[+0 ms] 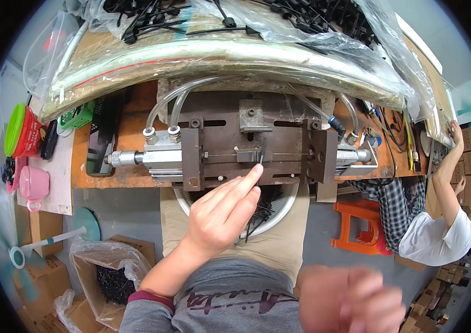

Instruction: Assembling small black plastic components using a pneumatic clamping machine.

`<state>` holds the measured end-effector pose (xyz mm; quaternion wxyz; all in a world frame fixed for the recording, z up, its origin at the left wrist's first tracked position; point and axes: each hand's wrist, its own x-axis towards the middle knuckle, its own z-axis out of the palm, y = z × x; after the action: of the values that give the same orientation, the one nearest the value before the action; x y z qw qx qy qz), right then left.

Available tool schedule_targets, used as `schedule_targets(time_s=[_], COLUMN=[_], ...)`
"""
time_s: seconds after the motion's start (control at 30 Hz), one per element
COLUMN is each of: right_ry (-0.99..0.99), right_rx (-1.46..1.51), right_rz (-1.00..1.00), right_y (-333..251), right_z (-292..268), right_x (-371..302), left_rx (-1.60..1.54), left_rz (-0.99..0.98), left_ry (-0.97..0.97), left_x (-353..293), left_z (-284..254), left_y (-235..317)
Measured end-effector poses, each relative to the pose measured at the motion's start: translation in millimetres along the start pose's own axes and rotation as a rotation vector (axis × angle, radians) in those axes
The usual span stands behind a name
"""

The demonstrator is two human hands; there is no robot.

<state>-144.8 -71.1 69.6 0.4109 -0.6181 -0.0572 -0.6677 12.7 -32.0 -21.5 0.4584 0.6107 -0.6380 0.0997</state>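
My left hand (221, 213) reaches up to the middle of a brown metal fixture (218, 166). Its fingers are pressed together, with the fingertip at a small metal block (248, 155). A thin dark strip (262, 149) stands at that fingertip; what the fingers pinch is mostly hidden. Lower right, before my shirt, my right hand (352, 299) is smeared by motion, so its fingers cannot be read. Below the fixture, a white-rimmed round basin (288, 208) on my lap holds black thin parts (260, 208), partly covered by my left hand.
Pneumatic cylinders (163, 157) with clear hoses (157, 108) flank the fixture. A raised board (135, 61) at the back carries plastic film and black strap-like parts (307, 16). A pink cup (34, 183) stands left. Another person (435, 233) sits at right near an orange stool (357, 227).
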Motion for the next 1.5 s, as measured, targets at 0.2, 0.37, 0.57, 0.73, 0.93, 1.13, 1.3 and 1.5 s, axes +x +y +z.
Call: schedule_targets(time_s=[0.2, 0.37, 0.57, 0.73, 0.93, 1.13, 1.3, 1.5], right_ry=[-0.11, -0.263, -0.461, -0.589, -0.64, -0.64, -0.614, -0.552], right_rx=[-0.511, -0.84, -1.122, -1.194, -1.196, -1.25, -1.268, -1.244], right_rz=[0.117, 0.065, -0.178, -0.136, -0.101, 0.023, 0.013, -0.058], right_y=[75.0, 117.2, 166.9, 180.9, 192.6, 189.2, 191.8, 193.5], right_z=[-19.6, -20.2, -5.4, 7.6, 7.9, 14.3, 21.6, 14.3], right_x=[22.8, 41.7, 72.5, 90.2, 100.6, 104.8, 101.0, 100.0], left_rx=[0.229, 0.263, 0.294, 0.237, 0.259, 0.323, 0.355, 0.297], left_rz=[0.002, -0.037, -0.042, -0.001, -0.028, -0.008, -0.047, -0.045], left_ry=[-0.01, -0.096, -0.191, -0.15, -0.177, -0.314, -0.409, -0.377], left_x=[0.6, 4.0, 8.1, 6.2, 5.6, 9.8, 18.4, 25.1], left_z=[2.7, -5.2, -7.1, -4.8, -11.6, -23.6, -29.3, -24.7], left_y=[0.7, 4.1, 5.4, 3.5, 5.3, 4.7, 8.5, 13.4])
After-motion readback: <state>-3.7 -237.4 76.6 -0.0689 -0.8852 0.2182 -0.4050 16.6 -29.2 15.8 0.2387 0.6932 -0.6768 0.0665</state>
